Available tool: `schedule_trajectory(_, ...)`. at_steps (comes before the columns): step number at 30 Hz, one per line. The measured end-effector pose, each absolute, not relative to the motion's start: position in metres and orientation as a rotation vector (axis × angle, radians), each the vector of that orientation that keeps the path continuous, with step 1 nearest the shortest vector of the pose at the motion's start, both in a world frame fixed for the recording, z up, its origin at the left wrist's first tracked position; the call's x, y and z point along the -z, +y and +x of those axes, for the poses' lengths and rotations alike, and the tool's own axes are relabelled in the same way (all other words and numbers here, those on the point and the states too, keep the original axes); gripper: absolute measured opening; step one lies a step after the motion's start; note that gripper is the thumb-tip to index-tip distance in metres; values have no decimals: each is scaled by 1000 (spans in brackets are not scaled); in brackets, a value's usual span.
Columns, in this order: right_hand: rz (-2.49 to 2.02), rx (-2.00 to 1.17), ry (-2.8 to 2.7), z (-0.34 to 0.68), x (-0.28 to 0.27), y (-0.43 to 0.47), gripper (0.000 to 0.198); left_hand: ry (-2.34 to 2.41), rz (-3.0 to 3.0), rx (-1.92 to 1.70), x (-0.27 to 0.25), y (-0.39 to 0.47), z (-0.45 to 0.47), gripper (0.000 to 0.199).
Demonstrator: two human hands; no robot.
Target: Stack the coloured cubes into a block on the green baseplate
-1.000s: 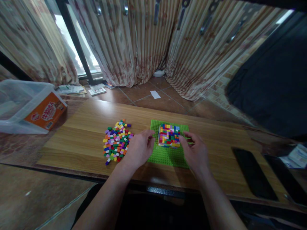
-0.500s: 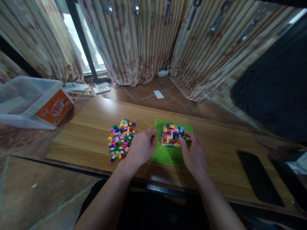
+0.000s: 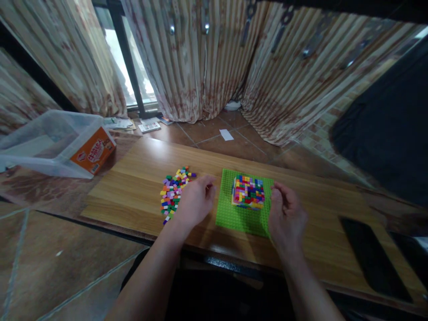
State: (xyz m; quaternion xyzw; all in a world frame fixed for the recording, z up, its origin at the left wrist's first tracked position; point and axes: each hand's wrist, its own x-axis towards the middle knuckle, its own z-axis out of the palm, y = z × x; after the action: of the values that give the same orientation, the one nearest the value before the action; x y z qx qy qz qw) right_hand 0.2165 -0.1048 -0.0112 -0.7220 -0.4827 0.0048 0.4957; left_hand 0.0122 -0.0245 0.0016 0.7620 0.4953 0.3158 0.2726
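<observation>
A block of stacked multicoloured toy bricks (image 3: 248,191) sits on a green studded baseplate (image 3: 230,218). Left of the plate lies a heap of loose small bricks (image 3: 172,194), partly covered by my left hand (image 3: 197,198). That hand hovers between heap and plate with its fingers curled together; anything in them is hidden. My right hand (image 3: 288,214) is at the plate's right edge, apart from the brick block. Its thumb and forefinger come together, and I cannot make out whether a brick is between them.
The wooden table (image 3: 127,187) carries a black flat device (image 3: 372,256) at the right. A clear plastic bin (image 3: 50,142) with an orange label stands at the left. Beyond the table are papers (image 3: 150,127) on the tiled floor and striped curtains (image 3: 217,67).
My right hand has come off the brick block and moved right, to the plate's edge. My left hand is a little farther from the plate. The whole view has shifted slightly.
</observation>
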Motion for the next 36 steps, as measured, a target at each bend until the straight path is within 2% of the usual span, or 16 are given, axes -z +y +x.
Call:
schedule_trajectory(5,-1573,-52,-1356,180,5,-105,25,1424,1671,-1148,0,-11,-6,27)
schedule_trajectory(10,-1491,-229,-1661,149,16,-101,25,1406,1298,-1377,-7,-4,-23,32)
schedule_trajectory(14,-1520,-312,-1751,136,29,-90,29,1377,1248,-1370,-10,-7,-27,32)
schedule_trajectory(23,-1606,-260,-1886,118,46,-61,34,1323,1218,-1365,-7,-8,-28,26)
schedule_trajectory(31,-1703,-236,-1930,114,50,-47,21,1343,1234,-1341,-9,-6,-32,27)
schedule_trajectory(36,-1630,-297,-1839,114,47,-53,22,1351,1219,-1346,-11,-6,-36,29)
